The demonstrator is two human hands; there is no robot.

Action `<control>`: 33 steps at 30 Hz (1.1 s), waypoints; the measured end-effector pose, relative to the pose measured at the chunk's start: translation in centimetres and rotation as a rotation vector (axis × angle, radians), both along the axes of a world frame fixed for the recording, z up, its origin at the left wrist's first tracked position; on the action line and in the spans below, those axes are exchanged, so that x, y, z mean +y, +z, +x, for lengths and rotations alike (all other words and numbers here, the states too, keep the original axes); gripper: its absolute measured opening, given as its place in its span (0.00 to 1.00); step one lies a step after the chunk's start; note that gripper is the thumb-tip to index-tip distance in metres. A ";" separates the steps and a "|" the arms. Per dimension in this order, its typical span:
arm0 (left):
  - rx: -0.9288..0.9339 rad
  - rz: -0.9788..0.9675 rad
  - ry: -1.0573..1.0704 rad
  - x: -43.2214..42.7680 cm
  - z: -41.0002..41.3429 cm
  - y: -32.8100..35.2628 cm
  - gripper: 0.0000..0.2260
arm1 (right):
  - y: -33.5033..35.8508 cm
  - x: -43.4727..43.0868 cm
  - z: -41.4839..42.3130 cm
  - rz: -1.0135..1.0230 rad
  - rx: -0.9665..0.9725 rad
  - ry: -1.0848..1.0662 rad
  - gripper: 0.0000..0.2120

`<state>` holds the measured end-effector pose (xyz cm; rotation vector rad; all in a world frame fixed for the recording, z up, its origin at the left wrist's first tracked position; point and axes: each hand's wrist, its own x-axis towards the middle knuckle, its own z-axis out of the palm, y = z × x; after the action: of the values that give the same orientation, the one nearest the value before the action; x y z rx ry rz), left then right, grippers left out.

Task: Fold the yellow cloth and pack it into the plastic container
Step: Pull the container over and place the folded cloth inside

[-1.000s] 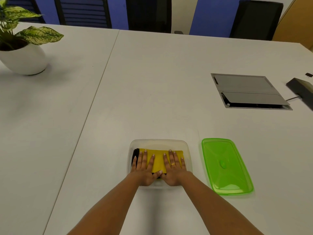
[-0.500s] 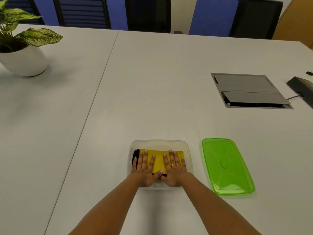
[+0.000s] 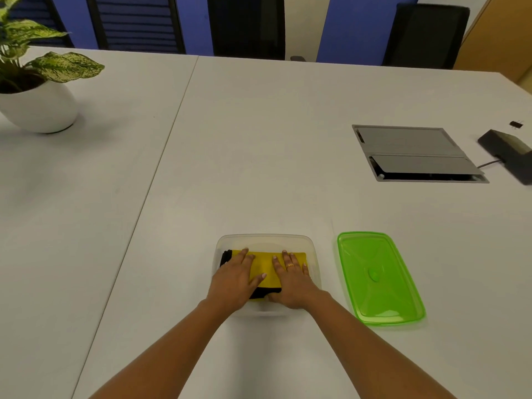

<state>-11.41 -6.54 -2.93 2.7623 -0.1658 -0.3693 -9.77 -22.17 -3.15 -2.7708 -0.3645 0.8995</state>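
Your left hand [image 3: 234, 279] flat on yellow cloth [image 3: 266, 263], fingers straight, slightly spread, pressing down. Your right hand [image 3: 293, 279] beside it, palm down, fingers straight, ring [image 3: 290, 265] on one finger. Cloth folded, lying inside plastic container [image 3: 264, 239]; dark edge shows at cloth's left and near sides. Container sits toward near edge of table [image 3: 259, 139], about mid-width. Green lid [image 3: 377, 276] just right of container, not touching. Potted plant [image 3: 37, 108] toward far left corner.
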 end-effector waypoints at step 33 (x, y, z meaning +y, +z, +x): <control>-0.059 -0.261 0.557 1.6 -1.8 0.3 0.29 | -1.2 -11.0 -1.8 0.147 -0.306 -0.902 0.15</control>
<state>-13.23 -4.93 -2.59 2.4270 0.4971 -0.1066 -11.58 -33.17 -4.36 -2.4856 0.7037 0.2119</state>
